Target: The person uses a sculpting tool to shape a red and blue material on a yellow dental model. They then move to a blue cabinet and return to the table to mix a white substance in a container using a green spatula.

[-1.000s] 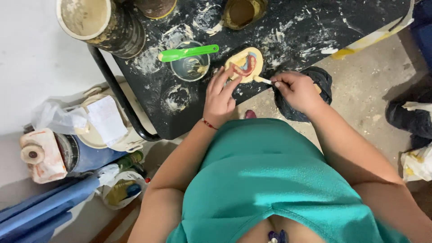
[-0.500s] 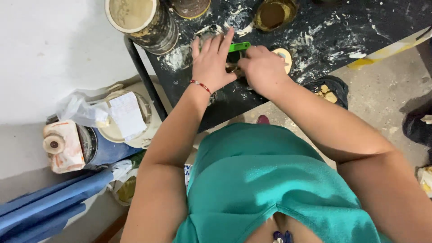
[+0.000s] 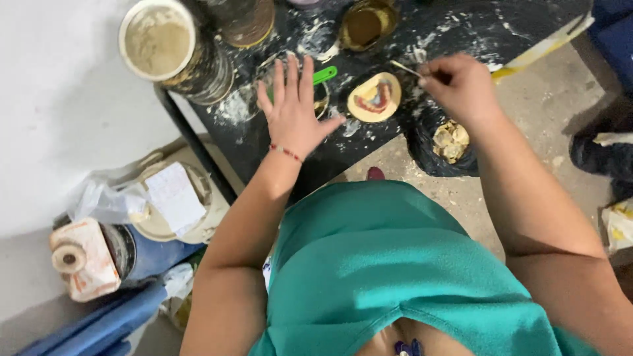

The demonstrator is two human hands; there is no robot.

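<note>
My left hand lies flat with fingers spread on the dark, powder-dusted table, covering a small bowl with a green spatula sticking out. Just right of it sits a round pale plaster cast with a reddish arch shape on top. My right hand is pinched on a thin stick tool, its tip pointing left above the cast.
A large tin of beige powder and other round containers stand at the table's far side. A black bag of plaster scraps hangs at the table edge. Buckets, plastic bags and a paper sheet crowd the floor on the left.
Both hands have moved apart: the left hand now rests flat over the bowl, and the right hand has lifted away to the right with the stick, uncovering the cast.
</note>
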